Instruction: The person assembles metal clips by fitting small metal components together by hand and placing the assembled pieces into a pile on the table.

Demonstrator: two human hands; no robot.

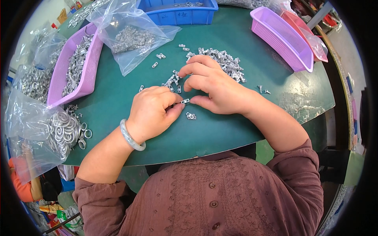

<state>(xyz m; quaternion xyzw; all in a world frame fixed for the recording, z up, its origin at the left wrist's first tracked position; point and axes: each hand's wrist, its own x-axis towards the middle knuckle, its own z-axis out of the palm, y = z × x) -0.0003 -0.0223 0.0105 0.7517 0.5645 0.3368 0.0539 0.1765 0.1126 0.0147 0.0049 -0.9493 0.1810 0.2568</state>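
Note:
My left hand (151, 108), with a pale bangle on its wrist, is closed, its thumb and forefinger pinching a small silver metal link (185, 101). Right beside that link is the thumb of my right hand (210, 84); the fingers of this hand are curved and apart, over the edge of a heap of similar small metal pieces (226, 63). Whether the right thumb touches the link is hard to see. A few loose pieces (172, 82) lie between my hands and the heap. Closer to me, a small cluster of links (191, 116) rests on the green table.
Pink baskets stand left (94, 74) and far right (281, 37), the left one full of metal parts. A blue bin (179, 15) is at the back beside a clear bag (132, 39) of parts. Spiral metal pieces (65, 129) spill at left. Two tiny parts (267, 91) lie right.

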